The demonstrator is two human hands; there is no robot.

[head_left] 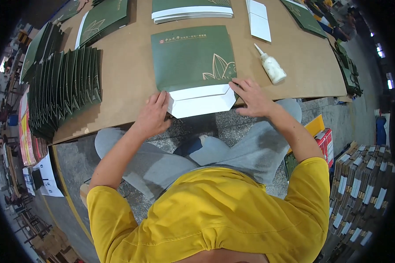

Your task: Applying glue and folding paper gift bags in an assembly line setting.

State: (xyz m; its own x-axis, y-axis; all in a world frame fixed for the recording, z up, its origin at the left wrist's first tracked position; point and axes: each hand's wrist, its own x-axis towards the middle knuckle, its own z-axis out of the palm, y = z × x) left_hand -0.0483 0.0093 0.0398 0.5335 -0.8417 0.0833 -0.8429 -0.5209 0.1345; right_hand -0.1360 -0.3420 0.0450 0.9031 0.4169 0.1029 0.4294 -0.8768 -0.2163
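A flat green paper bag (191, 59) with a gold leaf outline lies in front of me on the table. Its near end, a white bottom flap (202, 101) with angled folded corners, reaches past the table's front edge. My left hand (155, 115) grips the left corner of that end, its fingers closed at the fold. On the opposite corner my right hand (253, 99) pinches the bag's edge, fingers on top and thumb lower down. Right of the bag, a clear squeeze bottle (272, 66) with a white nozzle and whitish contents lies on its side.
Folded green bags (66, 87) stand packed in a row at the left of the brown table (123, 83). Beyond my bag is a stack of flat bags (192, 12), with white card strips (259, 22) to its right. Bundled cardboard (360, 188) is piled on the floor at right.
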